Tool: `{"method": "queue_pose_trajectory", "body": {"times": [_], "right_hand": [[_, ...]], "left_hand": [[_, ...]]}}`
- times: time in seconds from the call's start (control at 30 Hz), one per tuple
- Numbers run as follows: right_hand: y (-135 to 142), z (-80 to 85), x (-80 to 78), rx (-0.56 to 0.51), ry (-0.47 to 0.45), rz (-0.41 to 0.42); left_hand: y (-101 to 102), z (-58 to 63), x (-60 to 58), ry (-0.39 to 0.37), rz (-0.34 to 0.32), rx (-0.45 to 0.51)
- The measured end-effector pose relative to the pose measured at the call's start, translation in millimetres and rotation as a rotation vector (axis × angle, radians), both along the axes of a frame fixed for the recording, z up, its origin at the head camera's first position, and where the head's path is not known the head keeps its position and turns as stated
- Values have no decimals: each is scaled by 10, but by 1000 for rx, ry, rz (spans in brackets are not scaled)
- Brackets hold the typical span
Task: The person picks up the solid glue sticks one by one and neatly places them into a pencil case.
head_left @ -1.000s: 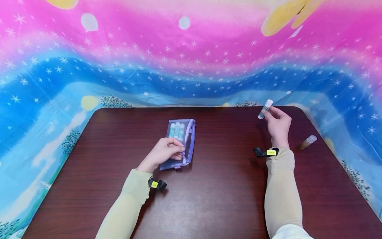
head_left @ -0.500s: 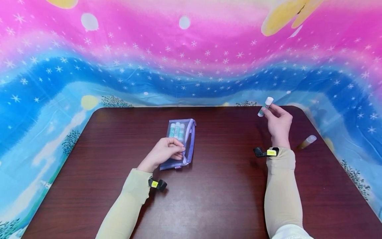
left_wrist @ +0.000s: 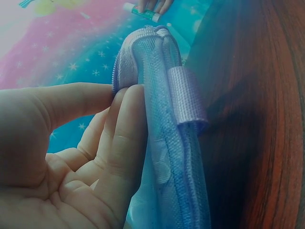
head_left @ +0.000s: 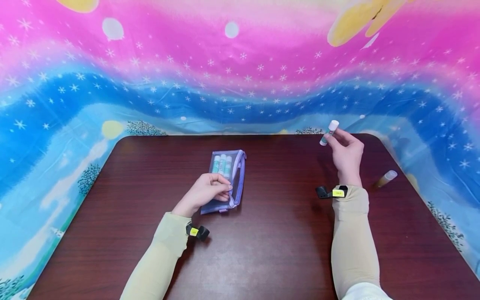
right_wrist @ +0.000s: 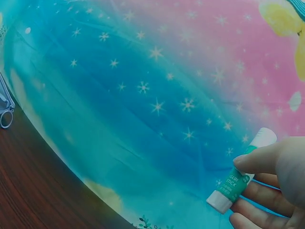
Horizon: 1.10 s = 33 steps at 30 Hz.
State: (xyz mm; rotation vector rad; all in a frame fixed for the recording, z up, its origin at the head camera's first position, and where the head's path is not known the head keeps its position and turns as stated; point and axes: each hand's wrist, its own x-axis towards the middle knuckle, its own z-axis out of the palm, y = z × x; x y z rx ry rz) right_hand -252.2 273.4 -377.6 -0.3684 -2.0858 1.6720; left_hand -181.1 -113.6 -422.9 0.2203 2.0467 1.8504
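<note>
A purple mesh zip pouch point(head_left: 236, 179) lies on the table left of centre, its zip side gaping. Three white-capped glue sticks point(head_left: 222, 164) show through the mesh. My left hand point(head_left: 210, 191) pinches the pouch's zip edge between thumb and fingers, as the left wrist view shows close up at the edge point(left_wrist: 128, 71). Raised over the far right of the table, my right hand point(head_left: 347, 156) holds another glue stick point(right_wrist: 236, 179), white with a green label, tilted between thumb and fingers. The pouch's zip pull ring point(right_wrist: 6, 119) peeks in at the left of the right wrist view.
To the right of my right wrist, a clear-capped tube with a yellowish-brown body point(head_left: 386, 178) stands near the table's right edge. The dark wooden table point(head_left: 262, 250) ends at a colourful cloth backdrop point(head_left: 240, 75).
My right hand with the glue stick has risen slightly, then shifted a little to the left. The left hand and the pouch stay as they were.
</note>
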Motion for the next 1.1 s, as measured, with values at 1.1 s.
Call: {"method": "queue_pose_trajectory", "body": {"times": [1.1], "right_hand": [[-212, 146, 62, -86, 93, 103]], "left_hand": [[-1, -7, -7, -2, -2, 0]]}}
